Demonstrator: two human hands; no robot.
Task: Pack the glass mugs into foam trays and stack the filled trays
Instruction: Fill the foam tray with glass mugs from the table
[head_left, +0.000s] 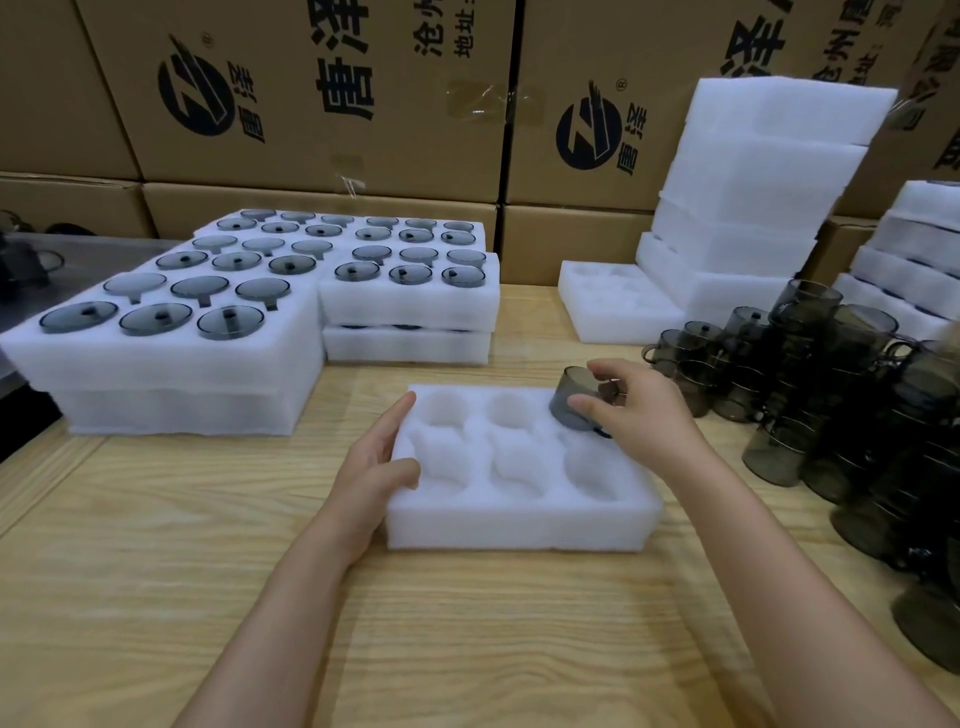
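Right now the right hand pinches a smoky grey glass mug. Its fingers are curled narrowly over the rim and the thumb presses the near side of the glass. The mug is tilted, its open mouth turned away to the left, and it sits at the far right recess of a white foam tray. How deep it sits in that recess cannot be told. The tray lies flat on the pale wooden surface and has six round recesses in two rows of three; the other five hold nothing.

The left hand rests against the tray's left wall with its fingers straight and close together along the foam, the thumb laid over the top edge.

To the right, stacked grey glass mugs stand in nested columns on the surface. To the left and behind, stacks of filled foam trays show round grey lids and mugs in their recesses. A single unfilled foam tray lies beyond, just beside a tall pile of white foam trays. Printed brown cardboard boxes form a wall at the back.
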